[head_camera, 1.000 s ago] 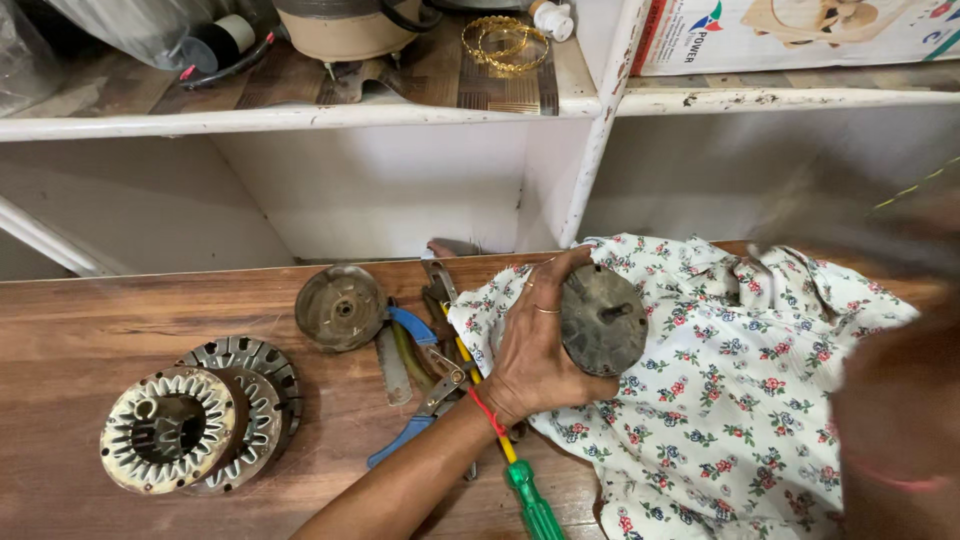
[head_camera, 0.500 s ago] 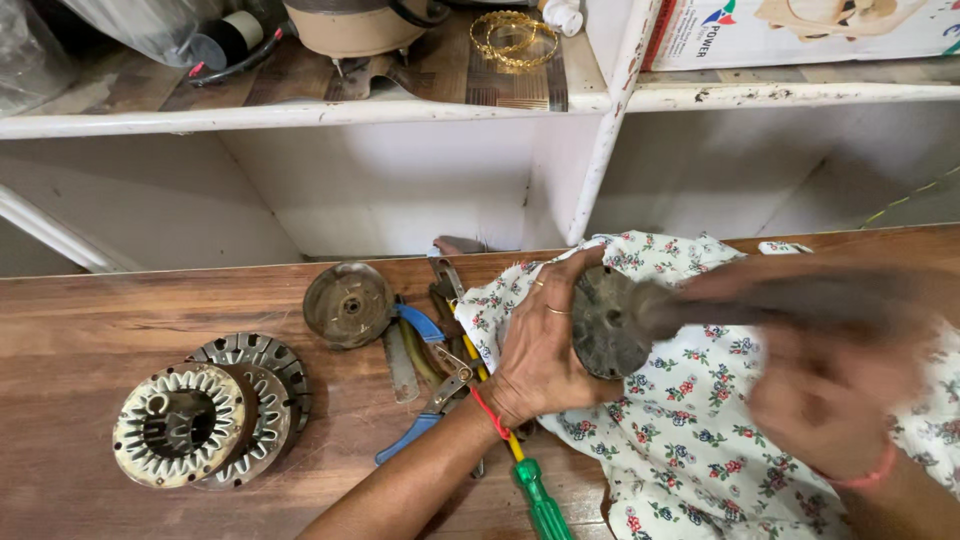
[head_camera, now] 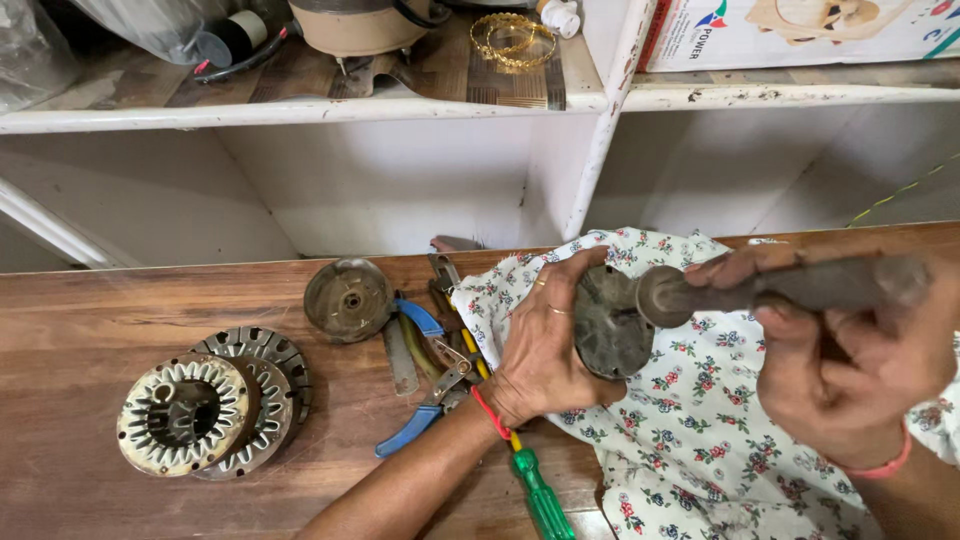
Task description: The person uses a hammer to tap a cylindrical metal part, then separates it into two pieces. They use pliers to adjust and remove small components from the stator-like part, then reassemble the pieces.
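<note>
My left hand (head_camera: 540, 345) grips a dark round metal motor cover (head_camera: 608, 325), holding it on edge over a floral cloth (head_camera: 690, 440). My right hand (head_camera: 850, 370) is closed around the handle of a hammer (head_camera: 760, 290), whose round head rests against the cover's centre. A second round cover (head_camera: 347, 298) lies flat on the wooden table (head_camera: 90, 330) to the left. Two slotted stator rings (head_camera: 205, 405) lie stacked farther left.
Blue-handled pliers (head_camera: 425, 400), a green-handled screwdriver (head_camera: 540, 495) and other hand tools lie between the flat cover and the cloth. A white shelf (head_camera: 300, 110) stands behind the table, carrying gold bangles (head_camera: 515, 38), a pot and a cardboard box (head_camera: 800, 30).
My right hand has come in from the right with the hammer and brought its head against the cover. My left hand keeps the cover in the same place.
</note>
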